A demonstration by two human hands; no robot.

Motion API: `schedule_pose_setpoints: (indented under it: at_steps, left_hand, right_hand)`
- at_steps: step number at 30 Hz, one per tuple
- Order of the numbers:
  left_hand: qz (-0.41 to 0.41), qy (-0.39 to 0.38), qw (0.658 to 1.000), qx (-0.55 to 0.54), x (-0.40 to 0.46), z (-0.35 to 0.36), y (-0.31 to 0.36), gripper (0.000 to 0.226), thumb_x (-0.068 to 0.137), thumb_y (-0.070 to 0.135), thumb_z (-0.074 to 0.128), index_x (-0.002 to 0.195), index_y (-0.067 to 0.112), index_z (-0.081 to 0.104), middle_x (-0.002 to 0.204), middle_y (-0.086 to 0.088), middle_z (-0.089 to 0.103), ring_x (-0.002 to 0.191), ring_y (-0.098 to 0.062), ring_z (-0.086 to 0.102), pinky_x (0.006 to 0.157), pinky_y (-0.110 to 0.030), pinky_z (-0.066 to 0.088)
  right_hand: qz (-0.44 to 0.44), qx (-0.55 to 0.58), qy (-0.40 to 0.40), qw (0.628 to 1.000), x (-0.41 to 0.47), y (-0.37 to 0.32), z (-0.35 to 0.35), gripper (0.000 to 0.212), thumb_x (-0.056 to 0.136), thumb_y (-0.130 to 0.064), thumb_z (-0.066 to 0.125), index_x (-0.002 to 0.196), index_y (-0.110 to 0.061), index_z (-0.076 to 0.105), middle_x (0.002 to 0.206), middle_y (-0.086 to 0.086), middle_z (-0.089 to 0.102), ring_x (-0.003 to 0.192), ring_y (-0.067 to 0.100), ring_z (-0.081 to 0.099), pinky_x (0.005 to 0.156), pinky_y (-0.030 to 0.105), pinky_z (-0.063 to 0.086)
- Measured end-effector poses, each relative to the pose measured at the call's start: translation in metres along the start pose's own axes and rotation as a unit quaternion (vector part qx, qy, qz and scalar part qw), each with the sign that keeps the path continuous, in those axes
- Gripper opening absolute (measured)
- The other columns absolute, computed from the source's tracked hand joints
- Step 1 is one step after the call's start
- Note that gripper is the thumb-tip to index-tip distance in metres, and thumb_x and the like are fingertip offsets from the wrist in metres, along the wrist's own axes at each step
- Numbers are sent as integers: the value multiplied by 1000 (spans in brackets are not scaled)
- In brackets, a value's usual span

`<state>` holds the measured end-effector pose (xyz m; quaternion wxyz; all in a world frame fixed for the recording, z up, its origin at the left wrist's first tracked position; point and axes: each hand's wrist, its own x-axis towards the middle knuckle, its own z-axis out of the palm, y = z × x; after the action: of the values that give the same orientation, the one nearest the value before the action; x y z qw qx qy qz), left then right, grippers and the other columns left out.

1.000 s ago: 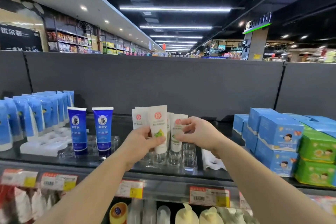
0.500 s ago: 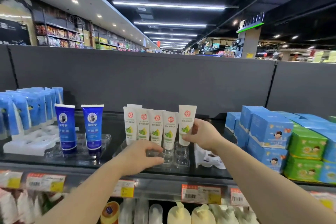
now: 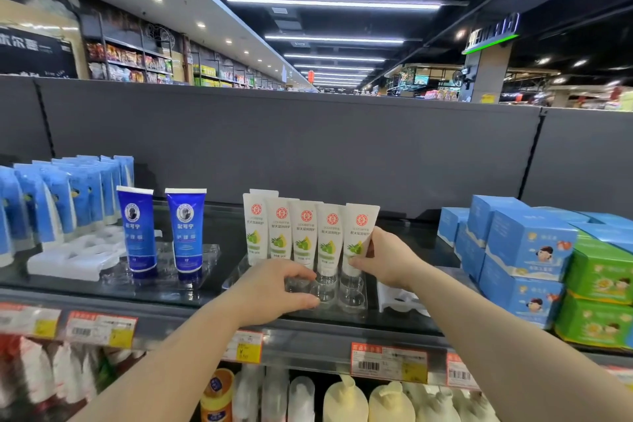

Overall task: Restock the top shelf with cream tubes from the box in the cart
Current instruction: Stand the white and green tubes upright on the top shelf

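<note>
White cream tubes (image 3: 306, 233) with a red round logo, Chinese lettering too small to read, blue tubes (image 3: 186, 231) marked 彭可宁, price tags (image 3: 388, 363) with barcodes.

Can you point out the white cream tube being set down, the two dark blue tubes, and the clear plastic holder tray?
white cream tube (image 3: 360, 233), head view, printed front.
dark blue tubes (image 3: 138, 228), head view, left tube's front label.
clear holder tray (image 3: 352, 298), head view, empty front socket.

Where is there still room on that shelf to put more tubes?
Empty cups in the clear tray, in front of the white tubes. Bare shelf between them and the dark blue tubes. Crowded by the boxes.
</note>
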<state>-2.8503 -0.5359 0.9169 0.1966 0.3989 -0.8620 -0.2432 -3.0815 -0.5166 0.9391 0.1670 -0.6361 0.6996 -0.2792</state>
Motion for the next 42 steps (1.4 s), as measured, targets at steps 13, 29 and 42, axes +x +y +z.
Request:
schedule_pose_setpoints:
  at_steps: [13, 29, 42]
  left_hand:
    - [-12, -1, 1000, -10, -1, 2, 0, 49, 85, 42, 69, 131, 34, 55, 141, 15, 49, 132, -5, 39, 106, -31, 34]
    - [27, 82, 992, 96, -25, -10, 2, 52, 89, 51, 59, 137, 31, 50, 136, 12, 53, 126, -6, 44, 107, -33, 36]
    - [-251, 172, 907, 291, -300, -140, -151, 63, 96, 57, 39, 149, 24, 32, 157, 3, 29, 145, -20, 24, 116, -35, 19]
  right_hand:
    - [27, -57, -5, 998, 8, 5, 7, 34, 86, -35, 69, 115, -28, 53, 116, -9, 65, 103, 15, 61, 104, 51, 43]
    - [-66, -26, 168, 983, -55, -50, 35, 35, 93, -41, 58, 122, -22, 57, 119, -7, 59, 113, 17, 51, 89, 32, 43]
    - [-279, -168, -18, 945, -116, -297, 255, 58, 99, -51, 35, 148, -20, 33, 158, 2, 27, 148, 24, 13, 120, 44, 10]
